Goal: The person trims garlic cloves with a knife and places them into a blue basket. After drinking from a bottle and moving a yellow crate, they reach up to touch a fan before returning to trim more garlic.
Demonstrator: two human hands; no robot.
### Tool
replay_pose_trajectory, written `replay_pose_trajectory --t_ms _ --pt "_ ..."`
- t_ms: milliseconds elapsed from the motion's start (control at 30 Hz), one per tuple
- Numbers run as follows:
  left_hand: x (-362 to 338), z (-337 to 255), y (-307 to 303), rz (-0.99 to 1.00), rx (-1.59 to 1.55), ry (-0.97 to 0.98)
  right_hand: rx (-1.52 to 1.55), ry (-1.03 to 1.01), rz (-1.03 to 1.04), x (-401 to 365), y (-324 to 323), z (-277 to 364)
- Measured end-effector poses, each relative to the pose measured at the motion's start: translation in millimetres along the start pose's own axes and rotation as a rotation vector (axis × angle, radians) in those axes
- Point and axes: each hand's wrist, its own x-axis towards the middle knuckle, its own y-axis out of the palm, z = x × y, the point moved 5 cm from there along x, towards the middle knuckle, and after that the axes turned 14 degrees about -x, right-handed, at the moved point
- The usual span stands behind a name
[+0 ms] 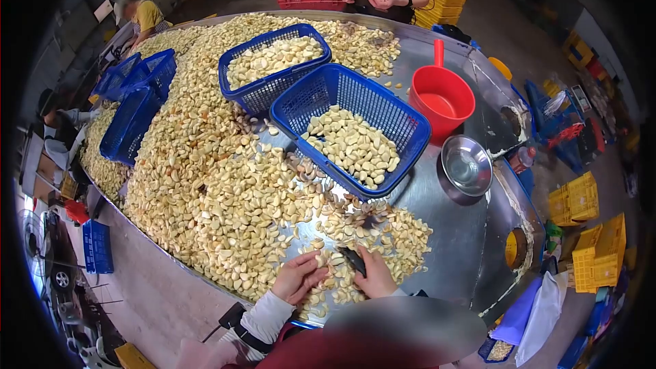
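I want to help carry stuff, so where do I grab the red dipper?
Probably by its handle, wrapping your fingers around it from the far side of the metal table, opposite the person wearing the camera. The red dipper stands mouth up, and its straight handle sticks out that way, clear of the blue basket beside its bowl.

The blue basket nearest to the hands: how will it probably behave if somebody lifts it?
The blue basket should feel stiff, since its mesh walls and rim show a firm shape. It may be noticeably weighted, because a heap of pale pieces covers much of its floor. Those pieces look loose, so they would likely slide if it tilts.
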Motion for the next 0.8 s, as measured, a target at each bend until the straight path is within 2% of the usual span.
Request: replay_pose_trajectory --t_ms 33,67,133,167,200,267,300,333,400,433,467,533,667,800 --pt "-0.5 0.9 -3.3 -0.017 -0.027 0.001 0.161 0.002 0.050 -3.6 -7.6 -1.1" --pt "-2.0 3.2 -7.0 -0.037 -0.056 -0.002 0.162 0.003 0.060 -6.2 -4.8 -5.7" --pt "-2.7 8.8 -7.6 -0.056 -0.065 -0.023 0.286 -0.128 0.012 -13.6 2.1 -6.0" --pt "-2.8 11.7 -6.8 -0.064 -0.073 -0.039 0.479 0.006 0.201 -17.7 -0.5 6.9" --pt "-3.3 13.1 -7.6 -0.068 -0.073 -0.044 0.480 0.012 0.204 -16.7 -6.1 15.1" --pt "-4.0 15.6 -5.6 -0.016 -0.075 -0.074 0.676 0.220 0.542 -21.7 6.3 22.1" --pt "-4.1 15.8 -5.4 -0.017 -0.076 -0.076 0.618 0.073 0.421 -20.6 4.7 27.3" --pt "-4.3 16.2 -4.9 -0.013 -0.065 -0.086 0.618 0.074 0.423 -22.0 8.4 29.6" --pt "-6.2 16.3 -5.8 -0.015 -0.055 -0.096 0.606 -0.084 0.245 -22.0 3.7 38.5" --pt "-6.8 15.5 -4.5 0.014 -0.042 -0.092 0.561 -0.062 0.347 -23.0 -4.2 46.4" --pt "-7.1 14.6 -2.6 0.043 -0.028 -0.088 0.563 -0.062 0.348 -23.5 -2.8 47.1" --pt "-7.9 12.9 -0.5 0.052 -0.017 -0.091 0.191 -0.247 0.181 -23.0 -9.4 55.5" --pt "-8.6 10.7 0.5 0.050 0.031 -0.097 0.181 -0.215 0.237 -21.1 -15.6 59.5" --pt "-12.7 9.9 3.0 0.028 0.011 -0.101 0.196 -0.257 0.183 -23.2 -9.7 59.0"
